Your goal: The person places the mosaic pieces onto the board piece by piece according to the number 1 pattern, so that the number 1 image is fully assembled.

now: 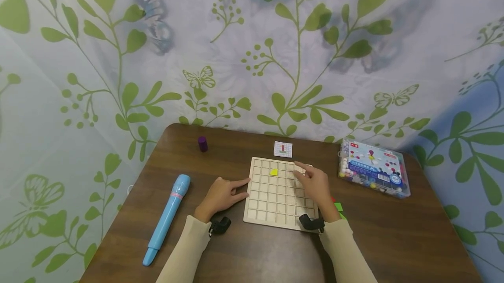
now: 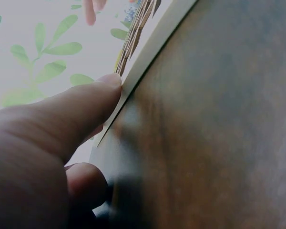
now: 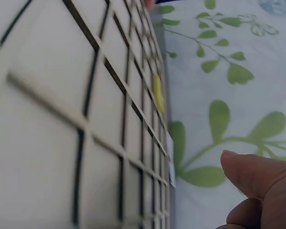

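A pale wooden grid board [image 1: 264, 219] lies on the brown table, with one yellow piece [image 1: 273, 172] in a cell near its far side. My left hand [image 1: 220, 194] is at the board's left edge, thumb and index finger stretched toward it. In the left wrist view the thumb [image 2: 93, 102] touches the board's rim [image 2: 150, 59]. Over the board's right part hovers my right hand [image 1: 315, 184], index finger extended and thumb apart from it, with nothing seen between them. The right wrist view shows its thumb [image 3: 252, 171] and the yellow piece [image 3: 158, 93] beyond.
Behind the board lies a small card [image 1: 283, 149] with a coloured pattern. Green pieces [image 1: 338, 207] and a bit of red lie beside the right wrist. A clear plastic box [image 1: 374, 167] stands at right. A blue microphone-shaped object [image 1: 167, 217] and a purple cylinder [image 1: 202, 144] are at left.
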Demonstrator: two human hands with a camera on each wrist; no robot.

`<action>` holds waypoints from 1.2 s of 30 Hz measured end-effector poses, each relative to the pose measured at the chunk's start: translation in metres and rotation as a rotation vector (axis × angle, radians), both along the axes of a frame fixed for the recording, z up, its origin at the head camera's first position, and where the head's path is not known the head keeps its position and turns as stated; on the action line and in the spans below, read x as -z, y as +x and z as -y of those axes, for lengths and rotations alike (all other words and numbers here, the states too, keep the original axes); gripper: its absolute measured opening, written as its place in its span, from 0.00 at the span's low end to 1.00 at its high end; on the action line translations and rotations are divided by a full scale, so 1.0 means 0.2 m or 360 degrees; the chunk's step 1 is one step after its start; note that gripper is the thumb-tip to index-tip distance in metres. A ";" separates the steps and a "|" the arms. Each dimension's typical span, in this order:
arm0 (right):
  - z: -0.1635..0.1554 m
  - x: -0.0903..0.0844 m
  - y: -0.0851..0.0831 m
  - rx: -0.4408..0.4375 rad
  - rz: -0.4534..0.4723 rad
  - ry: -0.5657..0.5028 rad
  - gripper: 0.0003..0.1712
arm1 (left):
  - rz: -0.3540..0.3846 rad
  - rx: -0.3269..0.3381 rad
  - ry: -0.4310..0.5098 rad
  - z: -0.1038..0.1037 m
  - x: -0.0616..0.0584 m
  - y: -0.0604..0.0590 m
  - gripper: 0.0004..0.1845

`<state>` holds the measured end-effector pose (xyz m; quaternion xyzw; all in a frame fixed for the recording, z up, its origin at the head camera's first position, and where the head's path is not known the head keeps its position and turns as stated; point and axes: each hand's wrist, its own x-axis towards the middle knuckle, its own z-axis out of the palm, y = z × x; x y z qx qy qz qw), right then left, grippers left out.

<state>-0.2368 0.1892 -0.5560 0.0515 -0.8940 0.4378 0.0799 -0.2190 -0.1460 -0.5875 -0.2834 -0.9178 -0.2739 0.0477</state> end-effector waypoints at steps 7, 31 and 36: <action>-0.25 -0.08 0.18 0.0131 0.0050 -0.0058 0.22 | 0.0028 -0.0009 -0.0022 0.01 0.03 0.04 0.28; -0.55 0.10 0.42 0.0312 0.0148 0.0322 0.24 | -0.0011 -0.0007 -0.0027 0.00 0.01 0.00 0.27; -0.54 0.11 0.41 0.0303 0.0118 0.0417 0.24 | 0.0002 -0.0002 -0.0052 -0.01 0.00 0.00 0.27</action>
